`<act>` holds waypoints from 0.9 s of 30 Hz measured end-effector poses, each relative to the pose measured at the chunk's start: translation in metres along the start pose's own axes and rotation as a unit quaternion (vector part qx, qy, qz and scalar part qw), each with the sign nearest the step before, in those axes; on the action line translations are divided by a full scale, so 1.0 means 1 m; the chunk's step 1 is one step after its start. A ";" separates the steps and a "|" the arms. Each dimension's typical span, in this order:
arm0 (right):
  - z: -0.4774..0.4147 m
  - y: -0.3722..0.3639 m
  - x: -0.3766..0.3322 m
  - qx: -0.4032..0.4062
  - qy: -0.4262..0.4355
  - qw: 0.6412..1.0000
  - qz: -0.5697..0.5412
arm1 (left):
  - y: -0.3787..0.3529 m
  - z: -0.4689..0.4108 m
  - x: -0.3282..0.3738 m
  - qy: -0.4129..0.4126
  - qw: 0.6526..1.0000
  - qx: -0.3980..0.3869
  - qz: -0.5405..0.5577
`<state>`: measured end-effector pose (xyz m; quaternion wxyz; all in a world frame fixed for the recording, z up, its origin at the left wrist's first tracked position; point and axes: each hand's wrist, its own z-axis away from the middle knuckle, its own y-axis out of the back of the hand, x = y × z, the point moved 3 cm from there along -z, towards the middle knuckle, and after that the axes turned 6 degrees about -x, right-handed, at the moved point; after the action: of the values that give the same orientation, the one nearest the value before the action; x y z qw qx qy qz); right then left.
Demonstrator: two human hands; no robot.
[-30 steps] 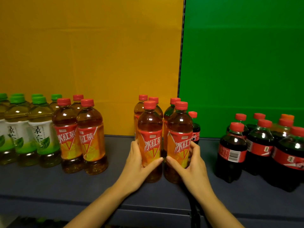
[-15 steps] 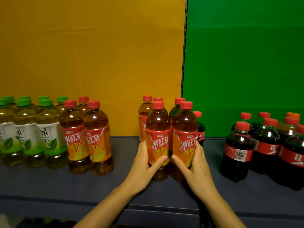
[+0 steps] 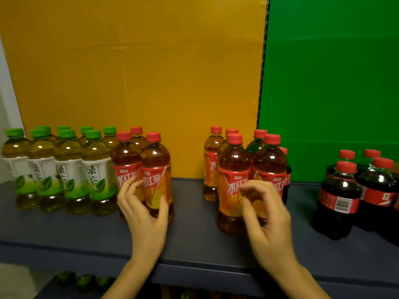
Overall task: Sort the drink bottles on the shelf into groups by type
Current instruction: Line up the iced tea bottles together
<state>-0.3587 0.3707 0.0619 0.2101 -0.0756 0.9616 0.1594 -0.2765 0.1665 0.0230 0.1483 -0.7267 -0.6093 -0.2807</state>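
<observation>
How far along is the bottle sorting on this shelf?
Done: green tea bottles grouped at left, three iced tea bottles beside them, cola bottles at right. In hand: the left hand curls by one iced tea; the right hand hovers at the middle cluster; neither grip is clear. Left: that cluster holds a stray cola and needs splitting.

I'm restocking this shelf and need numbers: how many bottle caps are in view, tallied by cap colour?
Green plastic screw caps: 8
Red plastic screw caps: 13
Total: 21
Any bottles cut off past the right edge are not counted.
</observation>
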 end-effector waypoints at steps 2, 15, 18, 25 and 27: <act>-0.007 -0.031 -0.010 -0.078 -0.030 0.996 -0.035 | -0.003 -0.004 -0.013 0.055 0.997 -0.046 0.011; -0.057 -0.141 0.042 -0.041 -0.259 0.965 0.029 | -0.020 -0.008 -0.022 0.113 0.977 -0.172 -0.048; -0.061 -0.147 0.052 -0.018 -0.275 0.958 0.074 | -0.024 -0.013 -0.025 0.118 0.975 -0.180 -0.053; -0.056 -0.157 0.068 0.006 -0.286 0.947 0.145 | -0.037 -0.023 -0.032 0.133 0.969 -0.199 -0.058; -0.054 -0.158 0.071 0.009 -0.287 0.946 0.153 | -0.041 -0.026 -0.036 0.139 0.967 -0.205 -0.057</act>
<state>-0.4099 0.1982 0.0347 0.4513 0.1230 0.8618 0.1960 -0.3259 0.1319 0.0171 0.0632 -0.6594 -0.5528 -0.5056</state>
